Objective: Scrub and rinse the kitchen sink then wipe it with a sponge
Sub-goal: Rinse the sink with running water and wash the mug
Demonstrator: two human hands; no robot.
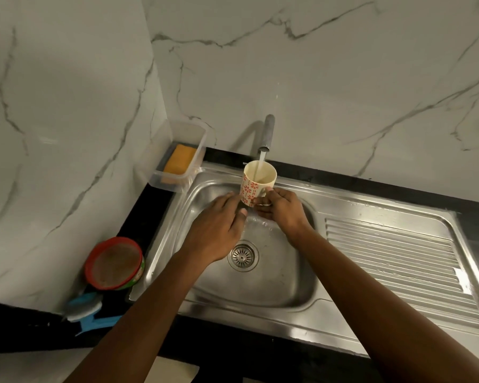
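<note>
Mug point(256, 186) held under running tap point(268, 131), over the sink point(260, 288).

Right hand point(281, 210) grips the upright mug at its handle; the stream falls into it. Left hand point(219, 230) lies with fingers extended at the mug's left side; contact not confirmed. Water shows on the basin beneath, above the drain point(243, 257). Ribbed drainboard point(393, 258) to the right. On the black table point(25, 330), left: clear box point(166, 182) holding an orange sponge point(179, 158), a red bowl point(114, 262), and a blue brush point(83, 306) beside the bowl.
</note>
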